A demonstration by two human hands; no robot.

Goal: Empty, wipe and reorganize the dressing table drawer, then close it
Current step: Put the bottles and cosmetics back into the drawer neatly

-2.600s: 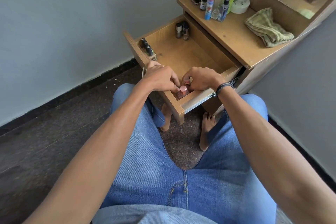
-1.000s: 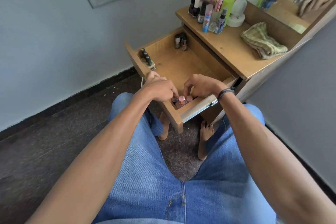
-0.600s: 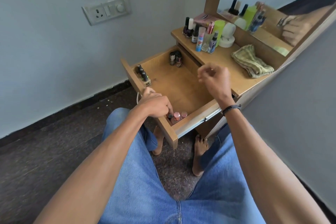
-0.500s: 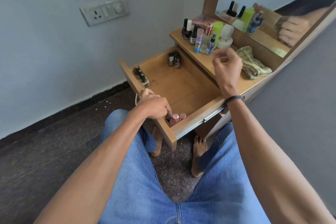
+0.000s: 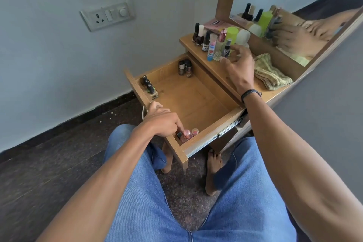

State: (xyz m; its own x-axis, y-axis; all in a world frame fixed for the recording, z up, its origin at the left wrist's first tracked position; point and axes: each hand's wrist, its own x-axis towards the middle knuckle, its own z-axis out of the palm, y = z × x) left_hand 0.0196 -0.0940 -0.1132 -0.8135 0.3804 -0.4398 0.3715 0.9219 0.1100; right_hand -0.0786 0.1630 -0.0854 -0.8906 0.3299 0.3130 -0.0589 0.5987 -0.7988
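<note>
Showing the drawer pulled well out from under the surface. Containing three groups of small bottles set in the drawer's corners:
- pink-capped bottles standing upright in the near corner, against the front panel;
- a row of dark-capped bottles lining the same panel at its far end;
- nail polish bottles standing in the far corner, just below the surface's edge.

Resting the left hand on the front panel's top edge at the near corner. Curling its fingers down together onto the pink-capped bottles and a dark cap beside them; not showing clearly whether pinching one or only touching.

Holding the right hand above the surface near its far edge, with fingers spread, slightly bent and gripping nothing. Bringing the fingertips just beside a small spray bottle; not showing whether touching it.

Grouping tall bottles and tubes at the surface's far corner, in front of the mirror. Showing a crumpled green-checked cloth lying on the surface to the right of the right hand, near the mirror's base.

Wearing a dark wristband on the right wrist and blue jeans. Sitting above a dark speckled floor, facing a wall carrying a switch plate.
</note>
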